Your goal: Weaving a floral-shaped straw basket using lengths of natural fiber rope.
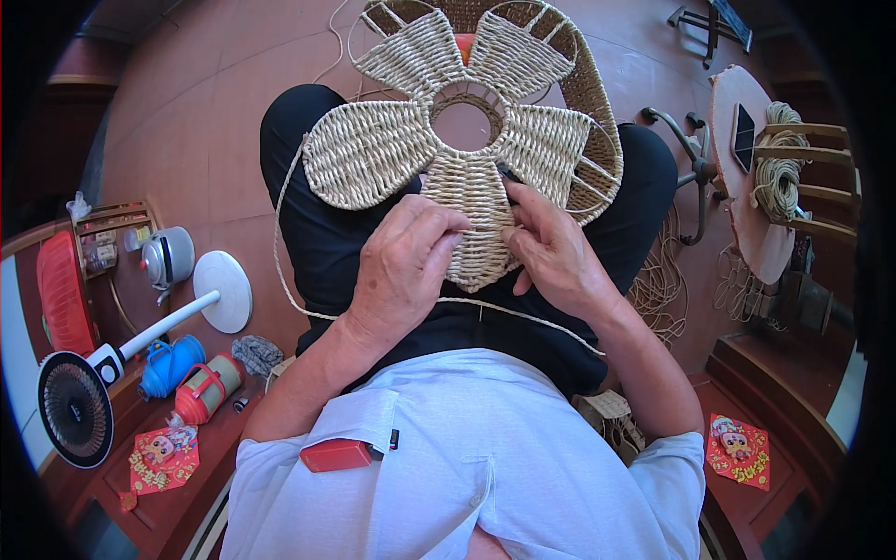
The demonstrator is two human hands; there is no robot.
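Note:
A flower-shaped piece of woven straw (pixel 467 219) lies over my lap, its petals set round an open ring at the middle. At the left edge of the nearest petal, my left hand (pixel 404 266) is closed, thumb and fingers pinching the rim. My right hand (pixel 560 252) grips the opposite edge, with some fingertips hidden behind the weave. Two far petals and the right one have bare frame wire showing beyond their woven parts. A pale twisted cord (pixel 280 210) hangs from the left petal and crosses my lap under the nearest petal.
Beneath the flower sits a larger woven basket (pixel 602 103). On the right, a round-edged board (pixel 728 187) carries a phone (pixel 743 137), near coils of cord (pixel 779 177). To the left are a white fan (pixel 75 408), a kettle (pixel 168 256) and flasks (pixel 207 387).

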